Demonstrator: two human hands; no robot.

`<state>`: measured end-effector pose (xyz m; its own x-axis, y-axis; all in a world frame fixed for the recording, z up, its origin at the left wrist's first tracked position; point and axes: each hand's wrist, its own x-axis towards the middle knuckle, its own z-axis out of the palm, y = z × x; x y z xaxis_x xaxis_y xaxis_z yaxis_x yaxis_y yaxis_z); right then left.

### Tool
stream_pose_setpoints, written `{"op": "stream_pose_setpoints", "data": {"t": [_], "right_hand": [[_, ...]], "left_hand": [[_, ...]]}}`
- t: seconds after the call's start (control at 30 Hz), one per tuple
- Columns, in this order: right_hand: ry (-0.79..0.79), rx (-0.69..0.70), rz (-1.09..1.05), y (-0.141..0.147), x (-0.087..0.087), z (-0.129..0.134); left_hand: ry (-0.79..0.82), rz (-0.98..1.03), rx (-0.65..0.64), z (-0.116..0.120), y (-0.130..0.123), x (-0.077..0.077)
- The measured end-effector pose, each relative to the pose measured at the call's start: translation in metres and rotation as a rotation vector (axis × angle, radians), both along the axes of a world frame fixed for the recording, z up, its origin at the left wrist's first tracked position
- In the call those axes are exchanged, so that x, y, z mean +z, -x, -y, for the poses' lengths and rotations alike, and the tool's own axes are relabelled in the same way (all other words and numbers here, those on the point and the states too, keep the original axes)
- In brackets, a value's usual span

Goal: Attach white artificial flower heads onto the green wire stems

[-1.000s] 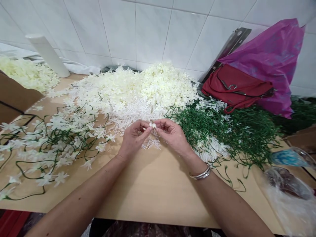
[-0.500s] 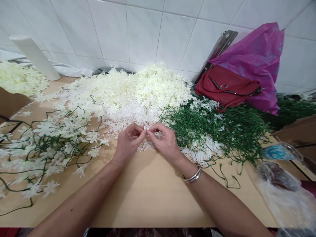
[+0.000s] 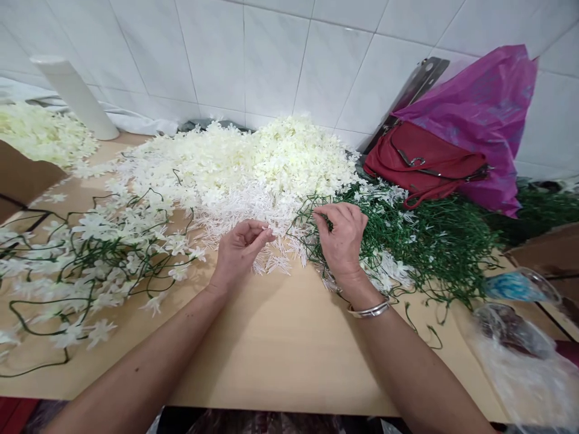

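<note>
My left hand (image 3: 239,252) pinches a small white flower part (image 3: 266,229) between thumb and fingertips, at the front of a pile of thin white stamen-like pieces (image 3: 246,208). Over the left edge of the tangled green plastic stems (image 3: 425,241) is my right hand (image 3: 342,238), its thumb and fingertips drawn together. Whether a stem lies between them I cannot make out. Behind both hands rises a heap of cream artificial petals (image 3: 298,154). Joined white flowers on green stems (image 3: 108,253) lie loosely to the left.
A red handbag (image 3: 425,160) and a purple plastic bag (image 3: 484,114) lean by the tiled wall. A white roll (image 3: 76,99) stands back left, near a cardboard box (image 3: 27,181). Clear plastic bags (image 3: 525,367) and a blue-patterned cup (image 3: 515,284) sit at the right edge.
My right hand has left my left hand and moved right to the green stems. My left hand keeps its pinch on the white piece. The view has shifted slightly.
</note>
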<state>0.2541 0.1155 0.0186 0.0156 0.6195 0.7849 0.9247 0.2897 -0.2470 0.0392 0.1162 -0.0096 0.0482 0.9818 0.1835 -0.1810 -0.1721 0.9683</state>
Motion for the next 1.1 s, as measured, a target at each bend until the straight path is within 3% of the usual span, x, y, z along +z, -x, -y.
{"op": "stream_pose_setpoints", "data": {"t": [0.13, 0.27, 0.43, 0.53, 0.77, 0.9, 1.0, 1.1], "right_hand": [[-0.097, 0.211, -0.095, 0.018, 0.01, 0.014], [-0.029, 0.428, -0.383, 0.036, 0.011, 0.023], [0.17, 0.503, -0.872, 0.036, 0.008, 0.018], [0.204, 0.531, -1.012, 0.032, 0.006, 0.014], [0.26, 0.434, -0.853, 0.033, 0.001, 0.014], [0.229, 0.46, -0.583, 0.04, 0.009, 0.022], [0.236, 0.509, -0.458, 0.044, 0.014, 0.026], [0.339, 0.556, -0.518, 0.046, 0.013, 0.027]], "left_hand": [[0.042, 0.029, 0.004, 0.0, 0.001, 0.002], [0.029, 0.053, 0.044, -0.003, 0.003, 0.002], [0.016, 0.072, 0.147, -0.006, 0.006, 0.001], [-0.003, 0.077, 0.179, -0.006, 0.006, 0.002], [-0.264, -0.058, 0.161, 0.004, 0.004, 0.009], [-0.412, -0.232, 0.189, 0.008, 0.005, 0.01], [-0.377, -0.319, 0.162, 0.008, 0.006, 0.009], [-0.333, -0.366, 0.195, 0.006, 0.008, 0.007]]}}
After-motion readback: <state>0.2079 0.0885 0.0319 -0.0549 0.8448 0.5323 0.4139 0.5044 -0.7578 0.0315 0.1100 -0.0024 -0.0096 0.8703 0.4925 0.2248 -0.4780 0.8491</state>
